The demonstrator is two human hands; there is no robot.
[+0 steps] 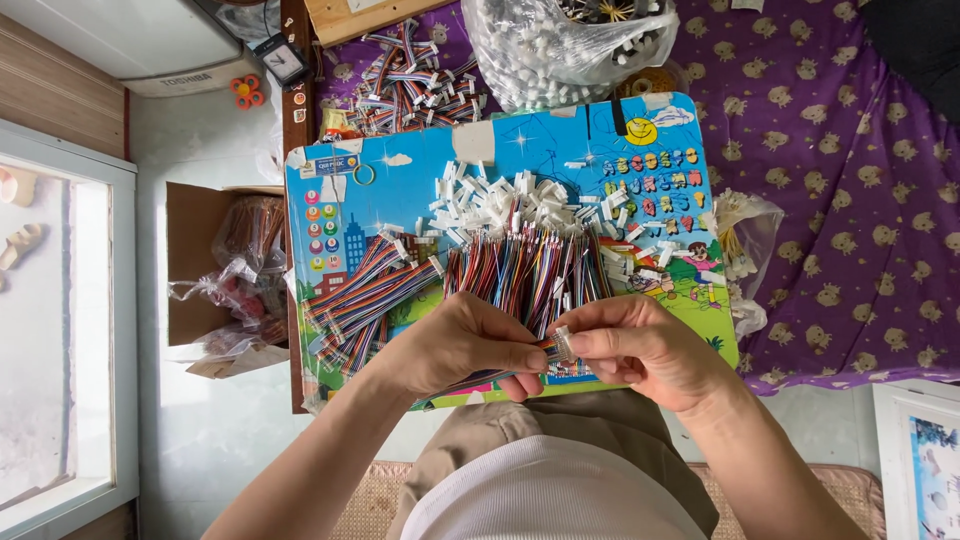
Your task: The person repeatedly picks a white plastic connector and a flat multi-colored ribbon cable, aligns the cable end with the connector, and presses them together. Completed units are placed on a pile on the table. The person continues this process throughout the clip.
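My left hand (462, 345) grips a short ribbon of multicoloured wires (540, 350) over the near edge of a blue picture board (330, 215) on my lap. My right hand (640, 350) pinches a small white plastic connector (563, 342) at the end of those wires. Just beyond my hands lies a thick bundle of coloured wires (525, 275), with a heap of loose white connectors (510, 200) behind it. A fan of finished wire ribbons (365, 300) rests on the board's left part.
A clear bag of white connectors (560, 45) and a pile of wired connectors (410, 85) lie on the purple patterned cloth (850, 200) beyond the board. A cardboard box with plastic bags (225, 270) sits on the floor at left. A small clock (282, 60) stands far left.
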